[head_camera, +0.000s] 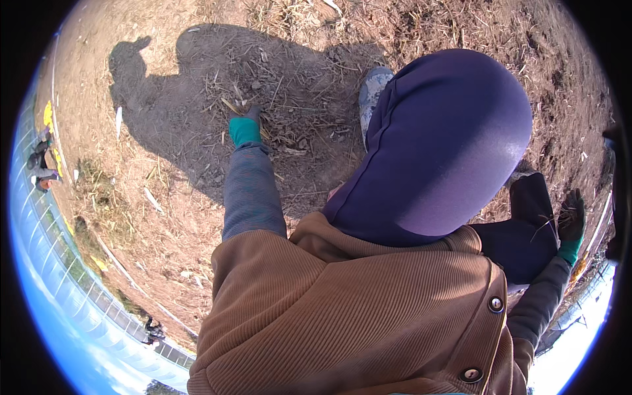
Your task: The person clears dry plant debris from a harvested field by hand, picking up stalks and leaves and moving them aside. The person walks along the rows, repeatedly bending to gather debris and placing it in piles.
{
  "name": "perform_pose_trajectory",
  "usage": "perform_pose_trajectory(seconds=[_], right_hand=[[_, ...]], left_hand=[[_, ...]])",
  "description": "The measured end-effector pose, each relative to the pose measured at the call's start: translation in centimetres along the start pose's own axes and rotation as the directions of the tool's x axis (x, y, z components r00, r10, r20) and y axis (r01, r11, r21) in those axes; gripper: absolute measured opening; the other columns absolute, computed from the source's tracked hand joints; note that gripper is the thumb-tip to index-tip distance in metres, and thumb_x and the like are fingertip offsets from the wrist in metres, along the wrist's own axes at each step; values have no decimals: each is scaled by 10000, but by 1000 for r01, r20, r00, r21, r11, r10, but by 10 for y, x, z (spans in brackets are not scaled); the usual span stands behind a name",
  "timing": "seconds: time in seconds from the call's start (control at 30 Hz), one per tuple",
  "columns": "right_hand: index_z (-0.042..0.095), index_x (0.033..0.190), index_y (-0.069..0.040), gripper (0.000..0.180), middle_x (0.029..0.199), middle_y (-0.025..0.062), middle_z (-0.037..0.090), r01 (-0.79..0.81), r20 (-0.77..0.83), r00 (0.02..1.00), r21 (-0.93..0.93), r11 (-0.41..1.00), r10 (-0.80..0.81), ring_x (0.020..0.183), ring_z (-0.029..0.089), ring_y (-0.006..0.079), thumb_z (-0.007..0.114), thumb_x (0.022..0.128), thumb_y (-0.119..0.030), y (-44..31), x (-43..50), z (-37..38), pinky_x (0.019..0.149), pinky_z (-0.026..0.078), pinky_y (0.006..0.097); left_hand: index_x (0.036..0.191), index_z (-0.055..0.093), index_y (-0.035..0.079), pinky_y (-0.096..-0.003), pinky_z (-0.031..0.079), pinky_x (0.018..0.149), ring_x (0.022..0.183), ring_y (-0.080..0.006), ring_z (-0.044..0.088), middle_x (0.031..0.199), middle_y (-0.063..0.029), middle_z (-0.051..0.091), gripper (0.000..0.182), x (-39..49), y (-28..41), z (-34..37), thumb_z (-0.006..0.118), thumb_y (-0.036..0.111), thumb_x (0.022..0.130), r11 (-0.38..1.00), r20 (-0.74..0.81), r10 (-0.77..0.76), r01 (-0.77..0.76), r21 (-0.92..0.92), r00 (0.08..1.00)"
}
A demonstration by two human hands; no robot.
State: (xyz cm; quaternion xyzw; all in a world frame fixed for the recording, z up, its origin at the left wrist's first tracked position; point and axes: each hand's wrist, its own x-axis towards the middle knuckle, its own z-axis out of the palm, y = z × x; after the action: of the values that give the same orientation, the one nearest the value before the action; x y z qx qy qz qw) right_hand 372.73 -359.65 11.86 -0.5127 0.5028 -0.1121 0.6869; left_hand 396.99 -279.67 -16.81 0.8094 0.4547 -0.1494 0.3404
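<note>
My left hand (pixel 252 113), in a dark glove with a green cuff, reaches down to the shaded soil at upper left. Its fingers are among dry stalks (pixel 229 105), and their tips are hard to make out; a firm grip cannot be confirmed. At the far right is my right hand (pixel 572 217), also in a dark glove with a green cuff, beside my dark lower leg. Its fingers point towards the top of the picture, with thin dry straw at the palm. Whether it grips the straw is unclear.
My bent knee (pixel 459 133) and patterned shoe (pixel 374 96) are at upper right. Straw litter (pixel 306 19) covers bare soil. Other people (pixel 43 163) work at the far left, near yellow heaps (pixel 48 116). Another person (pixel 154 331) is at lower left, before long plastic-covered greenhouses (pixel 94 316).
</note>
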Motion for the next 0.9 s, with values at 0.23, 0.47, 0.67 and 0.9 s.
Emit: perform_pose_trajectory(seconds=[0.23,0.47,0.67,0.9], right_hand=[[331,1419,-26,536,1457,143,361,1,20,1000,-64,998,0,1336,359,208,447,978,-307,-2,5,-5,1102,284,332],[357,1395,8,511,1396,150,445,-14,44,999,-65,998,17,1254,460,206,454,980,-274,-4,16,-17,1057,349,300],[354,1400,0,536,1408,157,427,-4,158,987,-59,998,13,1270,440,207,475,970,-296,-5,19,-23,1076,320,314],[341,1408,-3,532,1429,170,395,42,109,993,-38,998,-38,1322,384,219,459,974,-287,0,8,-15,1109,273,340]], left_hand=[[1338,411,-39,-438,472,891,1055,-358,591,1200,-249,575,898,21,7,15,777,433,668,985,167,-146,127,119,975],[1282,399,-112,-423,504,816,990,-327,595,1137,-227,580,788,-19,10,-34,796,259,712,810,327,259,-20,-586,909],[1206,492,-80,-423,493,813,958,-346,585,1109,-208,579,750,-53,-45,-3,800,349,674,982,145,174,-182,41,974],[1249,457,-32,-414,497,799,973,-306,572,1088,-183,564,673,-82,-35,14,735,313,742,934,199,216,-262,244,956]])
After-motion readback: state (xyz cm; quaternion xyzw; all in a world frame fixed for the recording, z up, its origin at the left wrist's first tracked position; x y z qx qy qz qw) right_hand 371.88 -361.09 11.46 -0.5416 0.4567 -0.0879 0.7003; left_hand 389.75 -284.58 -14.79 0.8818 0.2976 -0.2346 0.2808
